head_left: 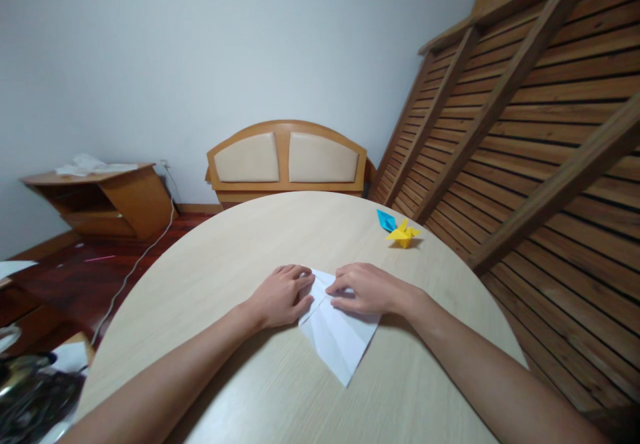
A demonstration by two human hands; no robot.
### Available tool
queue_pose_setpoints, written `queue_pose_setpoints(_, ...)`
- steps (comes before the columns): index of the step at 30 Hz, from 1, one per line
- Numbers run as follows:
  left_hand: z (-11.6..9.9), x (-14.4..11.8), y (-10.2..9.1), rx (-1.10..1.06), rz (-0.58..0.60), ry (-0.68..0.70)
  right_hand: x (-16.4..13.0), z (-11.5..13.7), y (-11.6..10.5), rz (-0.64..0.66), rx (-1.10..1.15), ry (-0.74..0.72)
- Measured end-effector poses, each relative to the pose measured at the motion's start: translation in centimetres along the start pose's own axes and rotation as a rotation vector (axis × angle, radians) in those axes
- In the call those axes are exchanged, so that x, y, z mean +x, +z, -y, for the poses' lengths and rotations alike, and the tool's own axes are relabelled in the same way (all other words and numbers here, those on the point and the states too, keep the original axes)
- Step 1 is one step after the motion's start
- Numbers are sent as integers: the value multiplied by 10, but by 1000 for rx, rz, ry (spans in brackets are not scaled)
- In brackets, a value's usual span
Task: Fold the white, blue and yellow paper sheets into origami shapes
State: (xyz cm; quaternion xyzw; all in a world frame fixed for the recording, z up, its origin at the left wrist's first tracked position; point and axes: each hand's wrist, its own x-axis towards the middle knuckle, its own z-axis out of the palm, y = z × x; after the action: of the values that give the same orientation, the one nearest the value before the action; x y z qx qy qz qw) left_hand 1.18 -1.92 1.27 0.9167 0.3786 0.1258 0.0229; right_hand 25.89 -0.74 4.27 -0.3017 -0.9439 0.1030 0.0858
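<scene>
Seen from the head camera: both hands down flat on a folded sheet of white paper (337, 337), lying on the round, pale wood tabletop (240, 251) directly under and between them. Left hand (281, 295) curled loosely, fingertips pressing the paper's upper left edge, nothing gripped. Right hand (369, 289) likewise bent, fingers pinning the upper right flap, thumb tucked toward the centre crease; fingertips of the two nearly meeting over the top corner. Paper's lower point reaching back toward the body, past both wrists. Beyond the right hand and off to its right, well apart, a yellow origami figure (403, 233) near the tabletop's far edge, with a blue origami piece (386, 219) just behind, touching or nearly so. Farther ahead of both hands, past the tabletop, a wooden headboard with padded panels (287, 159) against the wall. Far off to the left, a low wooden side table (103, 197).
</scene>
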Motion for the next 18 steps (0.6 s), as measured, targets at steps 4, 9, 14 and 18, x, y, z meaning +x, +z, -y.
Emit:
queue_pose_setpoints(4, 13, -3, -3, -64, 62, 158, 3, -2, 6, -23, 125, -4)
queue_pose_setpoints(9, 25, -4, -2, -80, 126, 236, 9, -6, 12, -81, 176, 15)
queue_pose_setpoints(14, 28, -3, -1, -79, 159, 233, 11, -8, 13, -70, 137, -35)
queue_pose_setpoints(18, 37, 0, -1, -39, 182, 244, 19, -12, 8, -50, 158, 6)
